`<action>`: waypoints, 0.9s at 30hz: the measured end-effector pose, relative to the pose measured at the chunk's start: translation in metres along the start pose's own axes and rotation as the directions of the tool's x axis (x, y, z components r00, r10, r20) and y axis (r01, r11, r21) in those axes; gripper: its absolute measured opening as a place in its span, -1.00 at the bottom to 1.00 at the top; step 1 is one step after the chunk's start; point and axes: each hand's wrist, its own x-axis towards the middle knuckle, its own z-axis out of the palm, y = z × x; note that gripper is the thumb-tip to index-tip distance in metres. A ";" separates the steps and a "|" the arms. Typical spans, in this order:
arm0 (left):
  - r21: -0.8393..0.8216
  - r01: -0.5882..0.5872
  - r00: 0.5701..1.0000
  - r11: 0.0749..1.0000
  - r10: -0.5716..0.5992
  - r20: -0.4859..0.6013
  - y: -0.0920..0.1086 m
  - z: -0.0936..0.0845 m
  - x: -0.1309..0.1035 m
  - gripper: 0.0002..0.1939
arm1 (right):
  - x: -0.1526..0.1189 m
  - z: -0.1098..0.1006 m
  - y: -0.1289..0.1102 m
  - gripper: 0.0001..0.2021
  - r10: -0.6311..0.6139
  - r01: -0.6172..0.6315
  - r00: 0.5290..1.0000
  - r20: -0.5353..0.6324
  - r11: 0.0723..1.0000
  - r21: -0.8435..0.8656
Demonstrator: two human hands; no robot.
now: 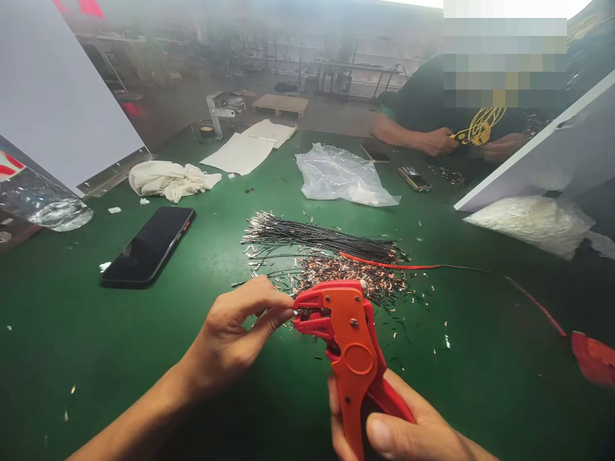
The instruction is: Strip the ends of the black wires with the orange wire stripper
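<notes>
My right hand (408, 422) is wrapped round the handles of a red and orange wire stripper (356, 358), whose jaws point left. At the jaw tips, my left hand (240, 323) pinches a thin wire; most of it is hidden by the fingers, with a black end sticking out to the left. Just beyond the tool lies a heap of cut insulation and copper bits (331, 272). Behind that heap, a bundle of black wires (321, 237) lies across the green table (144, 346).
A black phone (150, 246) and a white cloth (170, 181) lie at left, near a plastic bottle (43, 198). Farther back are paper sheets (245, 150) and a clear bag (341, 176). A person (413, 134) across the table holds yellow wires (480, 128).
</notes>
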 end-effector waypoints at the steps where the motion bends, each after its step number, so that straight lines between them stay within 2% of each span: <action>1: 0.008 0.013 1.000 1.000 -0.013 0.009 0.001 0.000 0.001 -0.82 | 0.000 0.000 0.000 -0.67 -0.005 0.005 1.000 0.006 1.000 0.006; 8: 0.011 0.033 0.999 0.999 -0.033 0.018 0.006 -0.002 0.002 -0.79 | 0.000 -0.001 0.000 -0.64 0.008 -0.008 1.000 0.001 1.000 0.020; 14: -0.083 0.147 0.986 0.986 -0.139 0.095 0.009 -0.008 0.002 -0.79 | -0.002 0.003 -0.007 -0.59 0.096 -0.097 0.995 -0.017 0.995 -0.016; 20: -0.131 0.237 0.965 0.963 -0.218 0.144 0.012 -0.012 0.003 -0.84 | -0.004 0.010 -0.008 -0.60 0.104 -0.105 0.984 -0.145 0.994 0.003; 24: -0.124 0.240 0.964 0.963 -0.222 0.147 0.012 -0.011 0.003 -0.84 | -0.002 0.007 -0.008 -0.59 0.135 -0.136 0.990 -0.036 0.989 -0.052; 27: -0.093 0.196 0.973 0.976 -0.182 0.143 0.013 -0.010 0.004 -0.83 | -0.001 0.004 -0.007 -0.54 0.158 -0.162 0.986 -0.050 0.982 -0.093</action>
